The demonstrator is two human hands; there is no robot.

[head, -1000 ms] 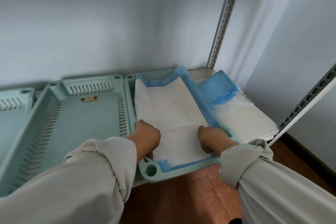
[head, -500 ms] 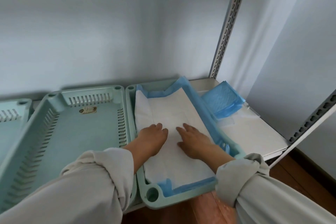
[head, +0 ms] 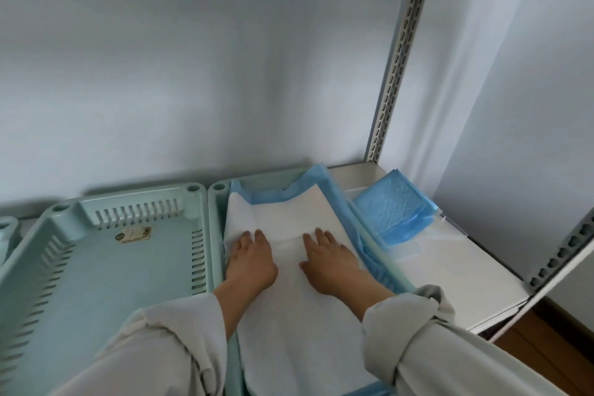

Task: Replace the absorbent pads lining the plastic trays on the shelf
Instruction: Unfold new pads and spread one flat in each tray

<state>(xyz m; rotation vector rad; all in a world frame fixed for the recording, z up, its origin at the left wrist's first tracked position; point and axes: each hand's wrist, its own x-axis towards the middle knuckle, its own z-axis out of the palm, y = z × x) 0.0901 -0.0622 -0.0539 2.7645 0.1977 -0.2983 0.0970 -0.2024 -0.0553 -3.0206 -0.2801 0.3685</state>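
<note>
A pale wall is backing a white metal shelf (head: pixel 450 273), where light green plastic trays are sitting side by side. In the right-hand tray (head: pixel 218 202), a white absorbent pad (head: pixel 289 219) with a blue border is lying flat, its blue edges riding up the tray's far and right walls. The left hand (head: pixel 252 259) and the right hand (head: pixel 331 262) are both resting palm-down on the pad with fingers straight and spread, pressing rather than gripping. A second ago both hands were curled at the pad's near edge by the tray's front rim; they are now sliding toward the tray's middle, smoothing the pad onto the floor. That suggests this tray's fresh lining is nearly seated. The middle tray (head: pixel 106 267) beside it is showing a bare floor, so it probably needs a pad next. A folded blue pad (head: pixel 395 209) is waiting on the shelf just right of the lined tray.
</note>
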